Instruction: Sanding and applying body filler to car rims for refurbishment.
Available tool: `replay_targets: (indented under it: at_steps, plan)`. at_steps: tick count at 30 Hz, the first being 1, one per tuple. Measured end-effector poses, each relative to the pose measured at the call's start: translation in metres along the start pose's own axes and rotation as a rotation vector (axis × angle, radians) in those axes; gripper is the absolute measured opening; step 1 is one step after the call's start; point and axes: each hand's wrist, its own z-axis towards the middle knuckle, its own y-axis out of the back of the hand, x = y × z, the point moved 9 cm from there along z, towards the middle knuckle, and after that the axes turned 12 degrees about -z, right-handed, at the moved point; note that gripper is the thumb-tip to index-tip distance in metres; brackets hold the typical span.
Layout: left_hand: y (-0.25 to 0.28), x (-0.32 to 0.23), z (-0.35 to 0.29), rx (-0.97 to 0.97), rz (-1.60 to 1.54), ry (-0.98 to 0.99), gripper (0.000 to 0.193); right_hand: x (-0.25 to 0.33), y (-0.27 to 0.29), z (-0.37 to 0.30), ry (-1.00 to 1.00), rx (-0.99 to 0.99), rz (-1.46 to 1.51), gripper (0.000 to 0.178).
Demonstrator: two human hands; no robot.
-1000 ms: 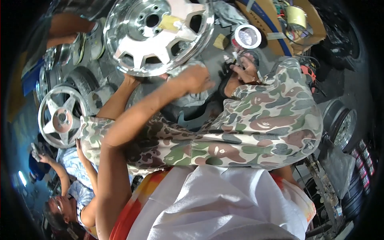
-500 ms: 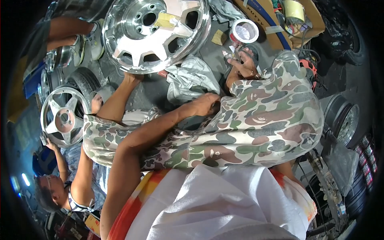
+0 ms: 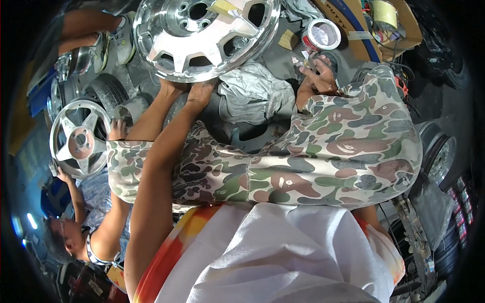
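A large alloy wheel (image 3: 189, 50) with a polished lip and whitish, filler-smeared spokes lies in front of me. My left hand (image 3: 202, 93) reaches up to its near edge, beside my bare foot. The fingertips go out of sight at the rim, so I cannot tell what they hold. Beyond my right knee, my right hand (image 3: 322, 77) has its fingers closed on small flat pale pieces (image 3: 305, 55), one with a pinkish dab at its end. A crumpled grey cloth (image 3: 255, 93) lies between my hands. A piece of yellowish paper or tape (image 3: 222, 7) sits on the wheel.
An open round tin (image 3: 323, 34) and a tan block (image 3: 288, 39) stand beyond my right hand. Behind them is a cardboard box (image 3: 404, 30) of supplies. At left, another person (image 3: 101, 227) handles a five-spoke wheel (image 3: 80, 141). More wheels (image 3: 438, 151) stand at right.
My left hand has moved forward and left, from between my knees to the big wheel's near edge. My right hand keeps its hold. The view has shifted slightly.
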Motion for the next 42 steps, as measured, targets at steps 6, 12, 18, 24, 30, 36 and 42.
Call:
replay_targets:
  at_steps: [6, 12, 18, 24, 30, 36, 42]
  plan:
    - [0.001, 0.003, 0.003, -0.030, -0.013, 0.087, 0.029, -0.003, -0.001, -0.002, -0.067, 0.006, 0.086, 0.059]
    - [0.038, -0.031, -0.015, -0.005, -0.286, 0.170, 0.039, 0.004, 0.002, -0.001, 0.007, -0.041, -0.040, 0.035]
    - [0.115, -0.150, 0.009, -0.183, -0.821, -0.071, 0.040, -0.003, 0.018, 0.007, 0.096, 0.026, -0.046, 0.029]
    - [0.127, -0.189, 0.057, -0.272, -1.062, -0.141, 0.041, 0.043, 0.027, -0.007, 0.091, 0.187, 0.298, 0.028]
    - [0.138, -0.209, 0.090, -0.303, -1.051, -0.151, 0.039, 0.080, 0.074, -0.036, 0.278, 0.068, 0.211, 0.018]
    - [0.148, -0.218, 0.109, -0.270, -0.901, -0.202, 0.040, 0.130, 0.102, -0.056, 0.847, -0.202, -0.231, 0.030]
    - [0.151, -0.227, 0.116, -0.111, -0.860, -0.192, 0.039, 0.145, 0.095, -0.054, 0.884, -0.198, -0.336, 0.036]
